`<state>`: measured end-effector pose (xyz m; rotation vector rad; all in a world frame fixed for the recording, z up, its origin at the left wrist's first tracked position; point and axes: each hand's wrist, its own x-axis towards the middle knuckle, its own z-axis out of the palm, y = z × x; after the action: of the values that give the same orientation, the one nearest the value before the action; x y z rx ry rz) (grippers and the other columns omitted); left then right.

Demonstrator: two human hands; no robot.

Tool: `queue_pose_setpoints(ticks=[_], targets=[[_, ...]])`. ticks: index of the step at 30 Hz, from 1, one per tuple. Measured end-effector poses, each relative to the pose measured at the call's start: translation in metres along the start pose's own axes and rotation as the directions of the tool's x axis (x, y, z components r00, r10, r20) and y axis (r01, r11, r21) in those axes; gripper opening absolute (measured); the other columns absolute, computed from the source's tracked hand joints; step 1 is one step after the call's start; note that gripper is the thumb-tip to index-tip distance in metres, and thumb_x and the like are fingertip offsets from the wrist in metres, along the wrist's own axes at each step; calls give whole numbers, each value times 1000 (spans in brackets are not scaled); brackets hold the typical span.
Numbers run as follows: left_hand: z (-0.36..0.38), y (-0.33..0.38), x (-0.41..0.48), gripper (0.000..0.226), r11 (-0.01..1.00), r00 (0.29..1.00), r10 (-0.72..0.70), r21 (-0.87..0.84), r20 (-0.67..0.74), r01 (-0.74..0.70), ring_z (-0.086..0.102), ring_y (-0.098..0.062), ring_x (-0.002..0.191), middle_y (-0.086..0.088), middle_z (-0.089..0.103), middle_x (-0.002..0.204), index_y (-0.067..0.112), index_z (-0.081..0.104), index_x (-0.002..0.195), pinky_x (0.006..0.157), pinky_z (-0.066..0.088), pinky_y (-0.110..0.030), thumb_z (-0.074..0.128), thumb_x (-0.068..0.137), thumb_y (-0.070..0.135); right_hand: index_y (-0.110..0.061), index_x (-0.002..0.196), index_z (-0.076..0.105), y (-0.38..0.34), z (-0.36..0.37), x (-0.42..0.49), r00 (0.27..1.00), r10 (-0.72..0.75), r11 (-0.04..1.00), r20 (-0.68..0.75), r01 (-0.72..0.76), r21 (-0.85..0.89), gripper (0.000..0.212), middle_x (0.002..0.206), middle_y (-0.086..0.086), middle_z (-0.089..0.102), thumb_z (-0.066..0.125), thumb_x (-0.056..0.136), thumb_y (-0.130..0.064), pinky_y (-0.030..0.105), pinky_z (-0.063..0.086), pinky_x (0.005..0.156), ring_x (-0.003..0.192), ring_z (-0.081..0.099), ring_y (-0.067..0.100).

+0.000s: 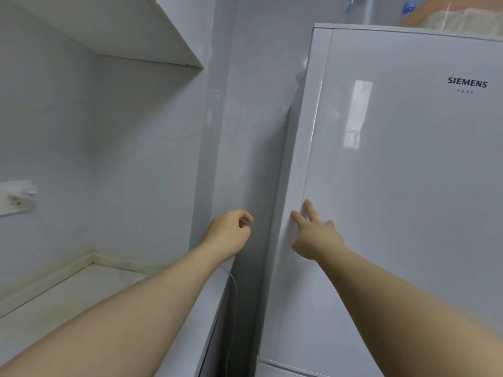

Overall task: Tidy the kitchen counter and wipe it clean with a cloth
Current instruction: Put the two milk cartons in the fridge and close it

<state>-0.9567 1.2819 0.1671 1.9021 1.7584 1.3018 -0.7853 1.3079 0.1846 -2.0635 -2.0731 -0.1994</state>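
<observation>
White kitchen corner, pale counter (81, 289) lying below and left of the left hand (228, 232). Fingers there curled tight over the gap beside the fridge (408, 186), anything pinched impossible to tell, thin cord (236, 292) hanging just beneath the wrist. Right hand (317, 236) alongside, fingers straight, tips touching the fridge door's edge.

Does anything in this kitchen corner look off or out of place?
A thin white cord dangles off the counter edge into the gap beside the fridge. Yellowish grime lines the seam where counter meets wall.
</observation>
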Motion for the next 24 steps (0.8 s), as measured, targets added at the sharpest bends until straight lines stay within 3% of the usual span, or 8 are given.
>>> queue_pose_setpoints(ticks=[6, 9, 18, 24], targets=[[-2, 4, -7, 27, 999, 999, -23, 27, -27, 24, 60, -24, 104, -3, 66, 108, 17, 64, 110, 89, 48, -28, 48, 90, 10, -31, 149, 6, -4, -1, -2, 999, -35, 997, 37, 32, 69, 69, 156, -11, -20, 40, 91, -16, 41, 40, 96, 137, 24, 37], [-3, 8, -14, 27, 998, 999, -37, 56, -33, 39, 59, -22, 104, -2, 66, 109, 19, 63, 111, 89, 48, -28, 46, 91, 12, -33, 149, 3, -8, 5, -12, 993, -116, 991, 18, 115, 64, 68, 158, -6, -10, 40, 93, -21, 45, 33, 104, 142, 13, 34], [-7, 26, -78, 27, 982, 985, -117, 136, -130, 135, 57, -18, 100, 0, 64, 111, 18, 63, 111, 85, 44, -25, 45, 92, 11, -24, 147, 17, -15, 12, -64, 949, -314, 924, -6, 307, 226, 60, 159, 2, -4, 43, 94, -20, 40, 36, 101, 139, 22, 32], [-4, 29, -155, 24, 933, 936, -255, 192, -242, 303, 56, -17, 93, 1, 64, 109, 19, 62, 109, 80, 44, -25, 48, 91, 14, -18, 143, 27, -11, 27, -126, 871, -490, 824, 27, 454, 339, 54, 155, 6, 12, 44, 92, -22, 42, 38, 102, 133, 30, 33]])
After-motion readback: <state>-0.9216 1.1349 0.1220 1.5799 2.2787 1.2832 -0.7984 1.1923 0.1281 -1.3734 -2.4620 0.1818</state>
